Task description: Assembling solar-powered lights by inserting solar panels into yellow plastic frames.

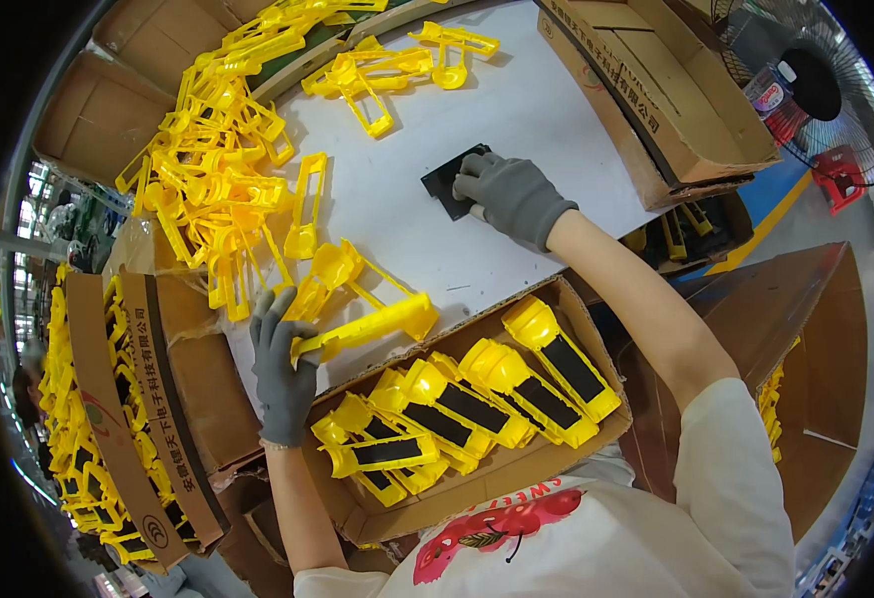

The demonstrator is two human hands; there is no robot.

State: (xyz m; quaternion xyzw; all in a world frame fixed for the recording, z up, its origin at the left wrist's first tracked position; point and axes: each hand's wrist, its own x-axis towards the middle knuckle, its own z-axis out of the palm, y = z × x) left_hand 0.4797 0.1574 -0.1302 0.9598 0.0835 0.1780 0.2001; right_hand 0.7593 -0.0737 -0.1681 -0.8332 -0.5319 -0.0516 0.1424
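Observation:
My left hand [288, 364], in a grey glove, is closed on the near end of a yellow plastic housing [382, 324], its thumb pressed to the edge. That housing is tilted above the table, just past the near carton. Farther off, my right hand [512, 194], also gloved, has its fingers closed on a black rectangular plate [452, 179] at the table's middle; whether it is one plate or a thin stack, I cannot tell. Yellow housings with black plates set in them [467, 404] fill the open carton [357, 508] close to my body.
Loose yellow frames [218, 189] pile up along the left side, with several more [397, 70] at the far edge. A carton [646, 90] stands far right beside a fan [826, 80]. Another carton [148, 419] of yellow parts is at left. White tabletop [377, 189] lies between.

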